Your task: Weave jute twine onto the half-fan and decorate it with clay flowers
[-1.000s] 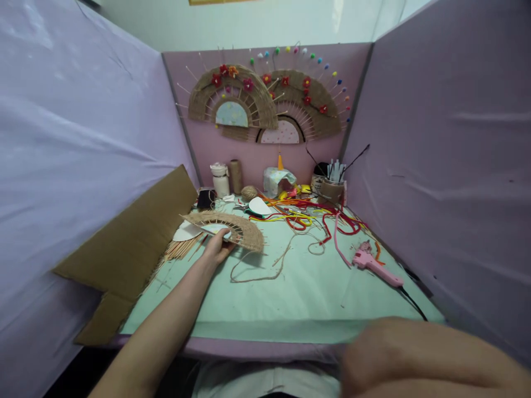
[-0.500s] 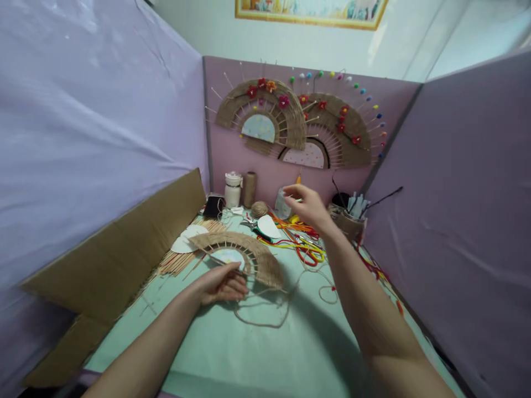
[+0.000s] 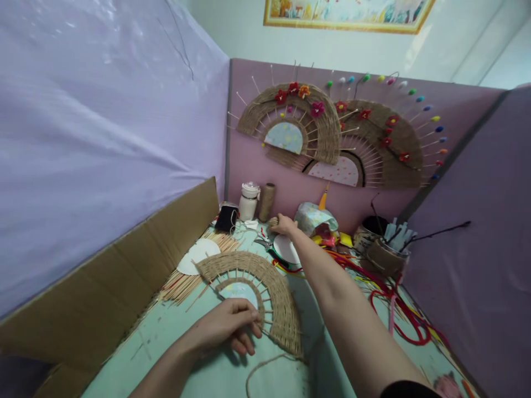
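A half-round woven twine fan [image 3: 265,282] with stick ribs and a pale paper centre lies on the green table [image 3: 166,342]. My left hand [image 3: 226,329] pinches its lower edge near the centre, fingers closed on it. My right hand [image 3: 282,225] reaches far back and closes over a ball of jute twine at the rear of the table; the ball is mostly hidden under the fingers. A loose twine strand [image 3: 265,367] curls on the table just below the fan.
Two finished fans [image 3: 327,132] with red flowers hang on the pink back wall. A white jar [image 3: 249,200], twine spool [image 3: 266,202], black spool [image 3: 227,218], bamboo sticks [image 3: 194,276], white paper half-discs [image 3: 199,255], cups of tools [image 3: 384,249] and red and yellow cords [image 3: 394,309] crowd the table. Cardboard [image 3: 124,276] leans left.
My right hand dropped from mid-air onto the twine ball at the back. The view moved closer and left. My left hand stays on the fan.
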{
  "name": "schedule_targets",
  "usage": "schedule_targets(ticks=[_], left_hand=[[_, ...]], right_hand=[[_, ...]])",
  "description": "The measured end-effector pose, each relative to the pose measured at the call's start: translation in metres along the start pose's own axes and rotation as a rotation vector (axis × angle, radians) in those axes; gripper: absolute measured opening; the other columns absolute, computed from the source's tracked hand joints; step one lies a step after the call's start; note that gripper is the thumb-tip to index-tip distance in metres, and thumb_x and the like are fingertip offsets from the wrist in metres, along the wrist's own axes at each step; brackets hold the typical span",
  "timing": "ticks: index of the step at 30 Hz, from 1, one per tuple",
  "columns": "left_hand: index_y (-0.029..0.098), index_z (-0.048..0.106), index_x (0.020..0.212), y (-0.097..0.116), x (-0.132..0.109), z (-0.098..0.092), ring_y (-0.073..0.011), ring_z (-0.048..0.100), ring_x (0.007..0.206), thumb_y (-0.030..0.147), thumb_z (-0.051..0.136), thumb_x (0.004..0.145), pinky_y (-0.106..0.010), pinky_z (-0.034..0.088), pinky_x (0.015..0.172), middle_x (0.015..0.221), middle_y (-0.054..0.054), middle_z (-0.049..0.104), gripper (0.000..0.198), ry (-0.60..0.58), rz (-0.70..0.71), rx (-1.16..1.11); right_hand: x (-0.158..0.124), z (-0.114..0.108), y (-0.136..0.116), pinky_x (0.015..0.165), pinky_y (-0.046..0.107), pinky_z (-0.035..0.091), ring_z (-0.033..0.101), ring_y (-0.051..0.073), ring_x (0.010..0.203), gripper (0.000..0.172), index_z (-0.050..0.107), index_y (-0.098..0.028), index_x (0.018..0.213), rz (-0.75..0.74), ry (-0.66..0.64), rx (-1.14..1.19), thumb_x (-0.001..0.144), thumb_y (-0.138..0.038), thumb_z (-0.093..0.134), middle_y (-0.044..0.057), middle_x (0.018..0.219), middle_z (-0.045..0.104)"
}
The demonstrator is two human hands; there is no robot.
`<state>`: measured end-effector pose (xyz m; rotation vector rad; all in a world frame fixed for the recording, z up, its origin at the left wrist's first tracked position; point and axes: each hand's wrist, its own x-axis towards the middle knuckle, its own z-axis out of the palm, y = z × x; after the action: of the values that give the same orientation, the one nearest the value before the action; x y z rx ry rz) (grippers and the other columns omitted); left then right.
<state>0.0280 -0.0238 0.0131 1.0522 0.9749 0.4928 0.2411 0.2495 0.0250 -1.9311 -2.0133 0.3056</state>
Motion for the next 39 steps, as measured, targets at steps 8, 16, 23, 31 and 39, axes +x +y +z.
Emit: schedule_targets(ticks=[8, 16, 23, 31, 39], left_hand=[[0.015, 0.059, 0.082, 0.0, 0.0, 0.002, -0.0128, 0.066, 0.065, 0.053, 0.068, 0.074, -0.022, 0.049, 0.054, 0.085, -0.006, 0.069, 0.04, 0.043, 0.13, 0.047], [0.019, 0.058, 0.104, 0.006, -0.002, 0.011, -0.0179, 0.068, 0.074, 0.04, 0.079, 0.067, -0.032, 0.055, 0.068, 0.092, -0.007, 0.069, 0.047, 0.12, 0.364, -0.065], [0.023, 0.05, 0.125, 0.001, 0.001, 0.017, -0.0264, 0.068, 0.096, 0.044, 0.078, 0.069, -0.038, 0.054, 0.082, 0.121, -0.013, 0.061, 0.066, -0.034, 0.527, -0.293], [0.019, 0.062, 0.112, -0.005, 0.008, 0.017, -0.0193, 0.069, 0.083, 0.043, 0.07, 0.079, -0.034, 0.056, 0.08, 0.112, -0.011, 0.065, 0.042, -0.005, 0.456, -0.346], [0.019, 0.063, 0.106, -0.008, 0.013, 0.02, -0.0189, 0.065, 0.09, 0.031, 0.079, 0.07, -0.031, 0.055, 0.078, 0.107, -0.008, 0.065, 0.042, 0.131, 0.475, -0.247]], right_hand=[[-0.058, -0.029, 0.022, 0.094, 0.037, 0.044, 0.055, 0.023, 0.11, 0.068, 0.036, -0.018, 0.126, -0.269, 0.392, 0.373, 0.069, -0.036, 0.069, 0.012, 0.124, 0.053], [-0.203, -0.051, -0.007, 0.092, 0.036, 0.047, 0.058, 0.023, 0.103, 0.071, 0.041, -0.023, 0.117, -0.445, 0.413, 0.835, 0.06, -0.034, 0.082, 0.007, 0.114, 0.056], [-0.286, -0.014, -0.028, 0.089, 0.033, 0.049, 0.057, 0.021, 0.101, 0.068, 0.042, -0.024, 0.114, -0.302, 0.4, 1.027, 0.061, -0.033, 0.082, 0.004, 0.112, 0.054], [-0.297, 0.009, -0.031, 0.088, 0.036, 0.047, 0.057, 0.022, 0.098, 0.058, 0.045, -0.022, 0.109, -0.139, 0.364, 0.894, 0.064, -0.037, 0.077, 0.004, 0.106, 0.057], [-0.308, 0.013, -0.029, 0.092, 0.039, 0.049, 0.058, 0.023, 0.107, 0.067, 0.038, -0.022, 0.118, -0.2, 0.224, 1.0, 0.065, -0.036, 0.076, 0.01, 0.122, 0.052]])
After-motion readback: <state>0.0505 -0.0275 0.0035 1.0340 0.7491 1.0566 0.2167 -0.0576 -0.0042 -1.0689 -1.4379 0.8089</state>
